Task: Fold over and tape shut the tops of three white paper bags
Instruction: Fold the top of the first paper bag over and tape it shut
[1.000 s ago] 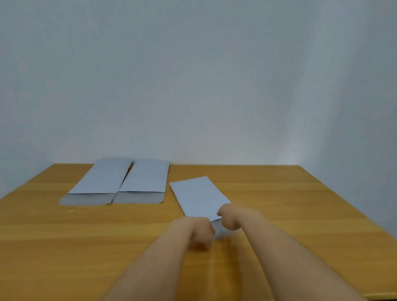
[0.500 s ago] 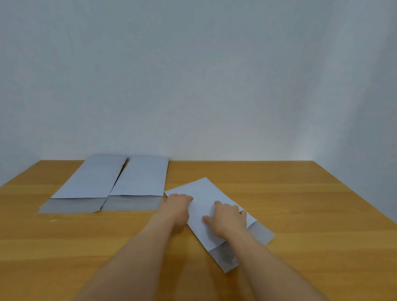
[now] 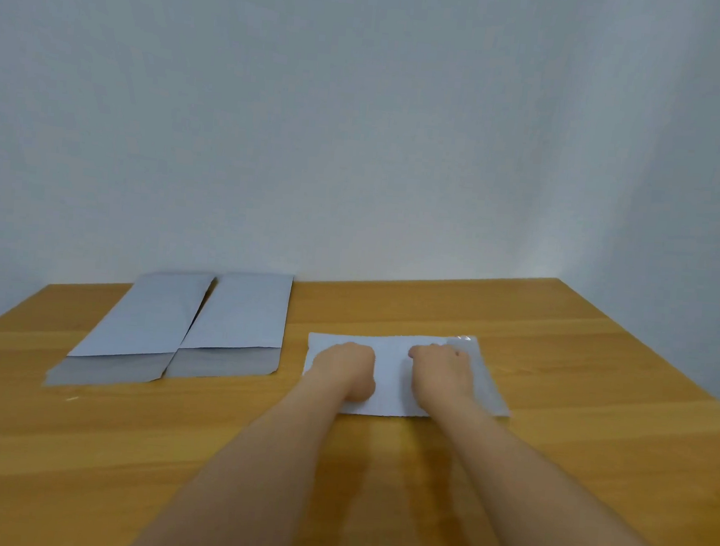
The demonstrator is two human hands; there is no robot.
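Three white paper bags lie flat on the wooden table (image 3: 595, 442). The third bag (image 3: 390, 380) lies crosswise in front of me, its folded grey end (image 3: 485, 381) pointing right, with a shiny bit of tape (image 3: 465, 337) at the far corner. My left hand (image 3: 344, 368) rests on the bag's left half and my right hand (image 3: 441, 372) on its right half, beside the fold. Both hands press down on the paper. The other two bags (image 3: 147, 325) (image 3: 240, 319) lie side by side at the back left, each with its near end folded over.
A plain pale wall rises right behind the table's far edge. The table's right edge runs diagonally at the far right. A tiny pale scrap (image 3: 72, 398) lies near the leftmost bag's front corner.
The third bag has turned from pointing diagonally away to lying crosswise. My hands went from pinching its near end to lying on top of it and turning with it.
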